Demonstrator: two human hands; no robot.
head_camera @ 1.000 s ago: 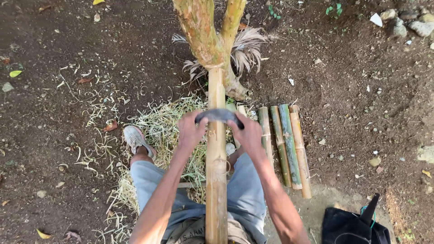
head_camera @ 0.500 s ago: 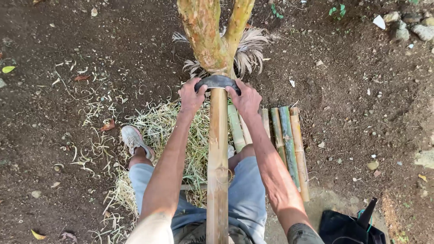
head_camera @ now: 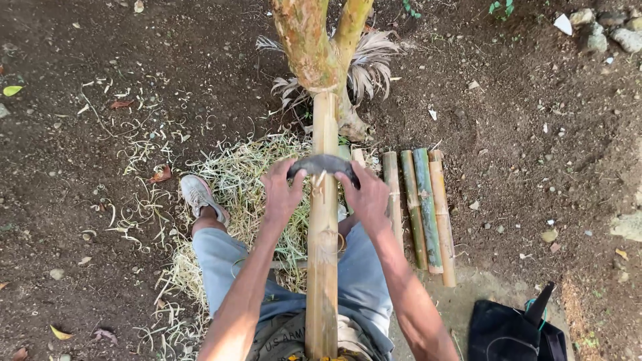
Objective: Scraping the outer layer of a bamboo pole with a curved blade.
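Left hand [head_camera: 281, 190] and right hand [head_camera: 366, 194] each clench an end of the curved blade [head_camera: 324, 164] laid crosswise on the bamboo pole [head_camera: 322, 267]; pole butted at 12 o'clock against the tree trunk [head_camera: 314, 47], bracing it; shavings [head_camera: 234, 180] at 9 o'clock.

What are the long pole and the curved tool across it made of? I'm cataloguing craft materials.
The long pole looks like bamboo: pale yellow, scraped matte, with a node ring and a fresh shaving curling up. The curved tool, gripped at its ends by the left hand and right hand, looks like dark, dull metal, probably a blade, though its edge can't be seen.
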